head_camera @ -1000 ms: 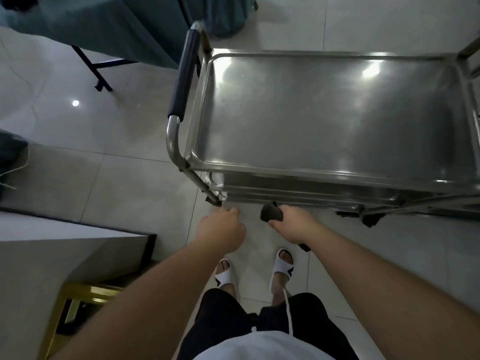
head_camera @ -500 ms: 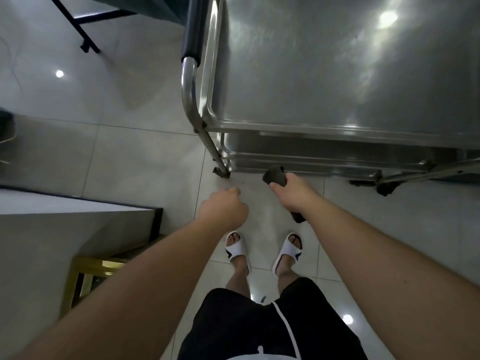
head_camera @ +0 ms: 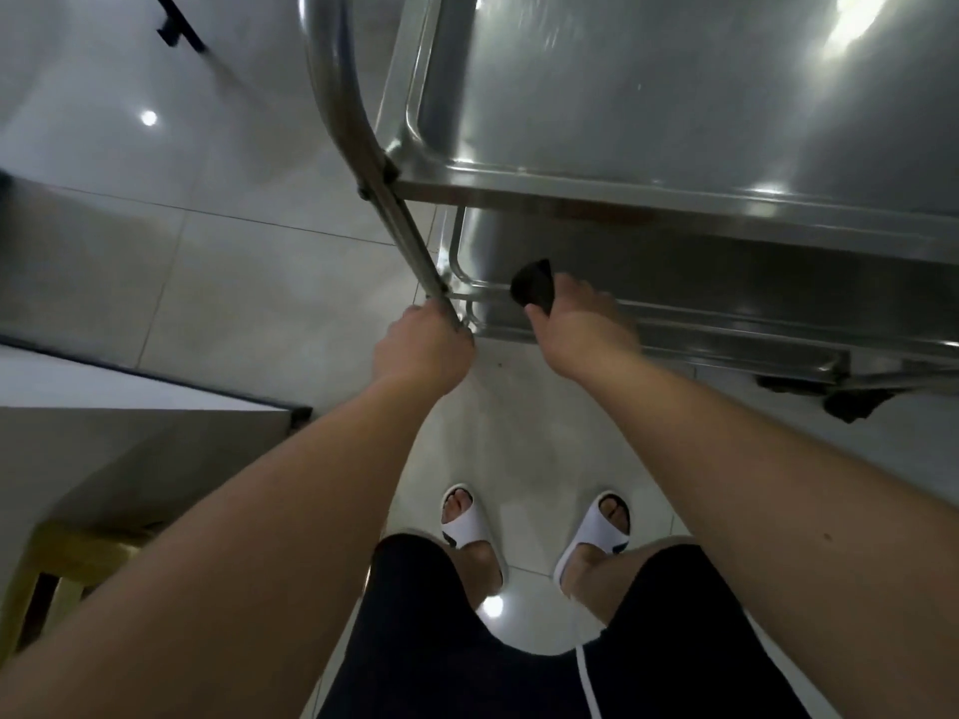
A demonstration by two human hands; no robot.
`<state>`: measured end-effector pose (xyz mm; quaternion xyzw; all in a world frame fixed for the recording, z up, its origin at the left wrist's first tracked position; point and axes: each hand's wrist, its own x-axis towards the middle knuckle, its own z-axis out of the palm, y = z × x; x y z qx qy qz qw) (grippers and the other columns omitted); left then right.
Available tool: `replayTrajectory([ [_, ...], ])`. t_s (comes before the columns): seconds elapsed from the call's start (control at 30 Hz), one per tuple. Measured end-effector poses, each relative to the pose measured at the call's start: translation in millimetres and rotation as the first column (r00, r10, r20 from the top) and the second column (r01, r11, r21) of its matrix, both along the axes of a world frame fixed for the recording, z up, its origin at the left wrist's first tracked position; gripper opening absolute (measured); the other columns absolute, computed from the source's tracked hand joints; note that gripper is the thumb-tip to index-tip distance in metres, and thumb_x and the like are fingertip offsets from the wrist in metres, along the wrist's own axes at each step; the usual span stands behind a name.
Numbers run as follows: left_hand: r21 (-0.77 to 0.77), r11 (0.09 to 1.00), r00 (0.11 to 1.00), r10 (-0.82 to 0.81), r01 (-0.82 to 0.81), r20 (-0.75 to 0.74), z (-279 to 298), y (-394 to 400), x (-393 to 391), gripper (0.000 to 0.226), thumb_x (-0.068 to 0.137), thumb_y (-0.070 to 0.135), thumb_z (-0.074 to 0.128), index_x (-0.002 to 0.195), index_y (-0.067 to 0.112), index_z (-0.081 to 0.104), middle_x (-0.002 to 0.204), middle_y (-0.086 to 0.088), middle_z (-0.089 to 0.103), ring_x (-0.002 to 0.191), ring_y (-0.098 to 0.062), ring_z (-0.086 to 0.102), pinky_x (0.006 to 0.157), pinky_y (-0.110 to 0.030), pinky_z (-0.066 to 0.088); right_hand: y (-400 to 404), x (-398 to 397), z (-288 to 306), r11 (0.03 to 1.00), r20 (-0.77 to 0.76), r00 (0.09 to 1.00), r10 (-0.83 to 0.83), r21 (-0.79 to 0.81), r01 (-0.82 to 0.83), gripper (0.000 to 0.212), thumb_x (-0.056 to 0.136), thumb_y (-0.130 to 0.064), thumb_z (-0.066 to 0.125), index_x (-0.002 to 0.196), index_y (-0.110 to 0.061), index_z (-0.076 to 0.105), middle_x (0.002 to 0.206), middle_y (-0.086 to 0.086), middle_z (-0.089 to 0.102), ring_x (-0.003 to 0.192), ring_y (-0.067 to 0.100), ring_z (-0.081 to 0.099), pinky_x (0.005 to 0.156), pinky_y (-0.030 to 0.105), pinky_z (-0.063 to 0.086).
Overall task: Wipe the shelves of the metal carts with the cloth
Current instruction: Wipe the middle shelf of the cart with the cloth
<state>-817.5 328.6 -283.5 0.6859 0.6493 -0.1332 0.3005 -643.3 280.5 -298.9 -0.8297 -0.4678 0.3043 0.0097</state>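
Holding the cloth: the dark cloth is bunched in the right hand, fingers curled round it, a wad of it poking out on the far-left side of the fist.
Cloth against shelf: it sits at the near rim of the lower shelf, near that shelf's left corner; whether it already presses the metal I cannot tell.
Direction of the work: from the fingers, the unwiped run of the lower shelf lies to the far side and to the right, under the top shelf.
Long axis: the shelf's long side runs left to right, so I judge a stroke rightward along it would suit the next move.
Nearer hand: the right hand is on the shelf edge; the left hand is just beside it, to the left.
Left hand: fingers curled round the cart's slanting leg near its foot, apparently steadying the cart.
Risk: the top shelf overhangs the reach, so the arm must go in low.
Around: pale tiled floor, white sandals at the near side.
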Motion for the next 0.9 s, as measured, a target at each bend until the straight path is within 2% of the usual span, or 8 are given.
replayTrajectory([
  [0.17,0.08,0.966,0.968,0.242,-0.246,0.058,-71.3,25.6,-8.5,0.058,0.103,0.045,0.05,0.149,0.011,0.046,0.149,-0.014,0.051,0.135,-0.037,0.052,0.104,-0.047,0.044,36.1,-9.9,-50.0,0.974,0.11,0.991,0.072,0.208,-0.093,0.039,0.105,-0.048,0.049,0.127,-0.016,0.053,0.131,0.009,0.062,0.119,0.037,0.055,0.088,0.046,0.042],
  [0.3,0.22,0.907,0.905,0.281,-0.359,0.319,-109.2,48.2,-14.5,0.068,0.098,0.047,0.065,0.153,0.015,0.044,0.151,-0.009,0.05,0.138,-0.028,0.049,0.112,-0.043,0.042,66.6,-16.8,-86.6,0.912,0.157,0.981,0.116,0.374,-0.167,0.04,0.105,-0.047,0.052,0.132,-0.017,0.054,0.129,0.007,0.064,0.114,0.033,0.057,0.087,0.044,0.042],
  [0.37,0.301,0.86,0.845,0.238,-0.413,0.479,-118.3,66.7,-10.6,0.049,0.094,0.041,0.071,0.135,0.02,0.056,0.135,-0.004,0.06,0.124,-0.022,0.058,0.108,-0.044,0.051,86.0,-19.7,-102.4,0.881,0.139,0.98,0.145,0.433,-0.192,0.042,0.104,-0.046,0.054,0.135,-0.018,0.054,0.13,0.005,0.064,0.114,0.031,0.058,0.087,0.042,0.041],
  [0.47,0.349,0.761,0.704,0.192,-0.547,0.684,-121.1,88.9,0.8,0.023,0.092,0.04,0.071,0.106,0.029,0.057,0.106,0.002,0.067,0.096,-0.016,0.065,0.091,-0.048,0.059,112.7,-25.3,-125.1,0.824,0.136,0.966,0.222,0.504,-0.26,0.045,0.103,-0.048,0.053,0.139,-0.02,0.053,0.129,0.002,0.065,0.112,0.028,0.059,0.083,0.04,0.038],
  [0.57,0.336,0.704,0.581,0.133,-0.626,0.803,-131.5,102.5,8.2,0.012,0.089,0.032,0.068,0.091,0.02,0.066,0.089,-0.001,0.071,0.086,-0.018,0.069,0.084,-0.049,0.06,135.7,-32.3,-148.3,0.797,0.101,0.958,0.267,0.537,-0.278,0.051,0.104,-0.05,0.048,0.147,-0.023,0.048,0.135,0.002,0.064,0.118,0.027,0.058,0.089,0.04,0.041],
  [0.63,0.343,0.668,0.539,0.103,-0.66,0.836,-141.4,105.2,12.1,0.013,0.089,0.032,0.065,0.086,0.019,0.064,0.085,-0.007,0.071,0.083,-0.025,0.071,0.081,-0.052,0.06,144.2,-38.5,-166.3,0.822,0.044,0.945,0.325,0.48,-0.306,0.058,0.106,-0.052,0.039,0.157,-0.025,0.038,0.153,0.0,0.052,0.139,0.028,0.047,0.102,0.043,0.037],
  [0.73,0.362,0.596,0.489,0.061,-0.717,0.87,-151.1,105.9,16.1,0.013,0.09,0.033,0.063,0.083,0.029,0.053,0.082,-0.008,0.066,0.079,-0.034,0.07,0.077,-0.057,0.058,145.5,-46.2,-191.8,0.831,0.098,0.895,0.436,0.338,-0.442,0.062,0.108,-0.054,0.017,0.166,-0.032,0.018,0.173,-0.013,0.017,0.16,0.019,0.007,0.126,0.047,0.012],
  [0.9,0.423,0.548,0.484,-0.039,-0.722,0.874,-159.3,106.1,18.7,0.018,0.088,0.041,0.059,0.081,0.035,0.044,0.07,0.014,0.053,0.069,-0.02,0.062,0.071,-0.049,0.058,143.4,-48.7,-200.8,0.817,0.152,0.9,0.408,0.379,-0.435,0.063,0.107,-0.054,0.011,0.166,-0.033,0.019,0.173,-0.015,0.014,0.161,0.016,0.003,0.128,0.048,0.006],
])
